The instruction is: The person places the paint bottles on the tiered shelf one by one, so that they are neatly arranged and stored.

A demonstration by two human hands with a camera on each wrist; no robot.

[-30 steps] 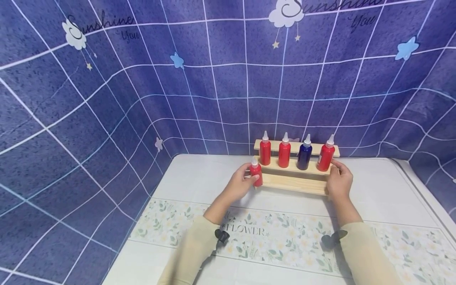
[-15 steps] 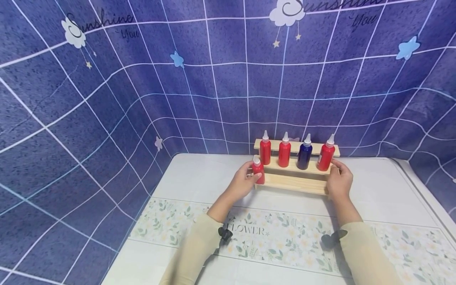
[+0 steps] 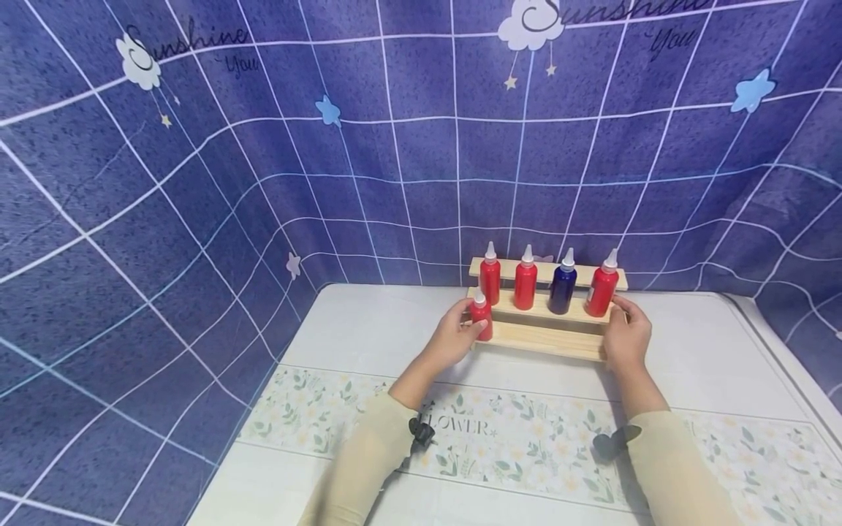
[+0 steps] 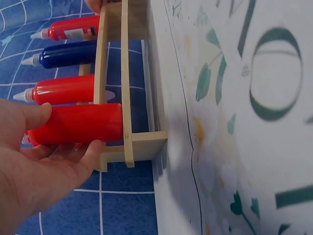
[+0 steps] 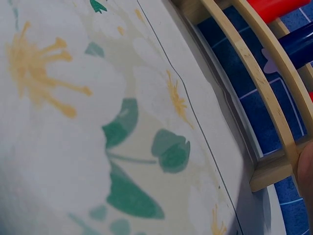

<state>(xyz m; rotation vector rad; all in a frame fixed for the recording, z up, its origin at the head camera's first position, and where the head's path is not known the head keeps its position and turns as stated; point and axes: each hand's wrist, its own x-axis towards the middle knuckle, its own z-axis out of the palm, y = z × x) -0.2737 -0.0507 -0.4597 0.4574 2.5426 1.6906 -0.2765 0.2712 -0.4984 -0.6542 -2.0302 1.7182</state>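
A red squeeze bottle [image 3: 482, 324] with a white pointed nozzle is held upright in my left hand [image 3: 454, 337], thumb on one side and fingers on the other. It is at the left end of the lowest shelf of a tiered wooden rack [image 3: 546, 340]. In the left wrist view the base of this bottle [image 4: 80, 123] meets or nearly meets the front shelf board [image 4: 126, 78]; contact is hard to tell. My right hand [image 3: 626, 337] grips the rack's right end; only a sliver of that hand [image 5: 305, 169] shows in the right wrist view.
Three red bottles, one of them at the right end [image 3: 601, 291], and a dark blue bottle [image 3: 562, 287] stand on the middle shelf. The rack is near the back of a white table [image 3: 368, 321] with a flower-print band. Behind hangs a blue gridded curtain [image 3: 421, 153].
My left hand has moved slightly right with the red bottle, over the left end of the lowest shelf. The bottle tipped briefly and is upright again. My right hand has stayed put.
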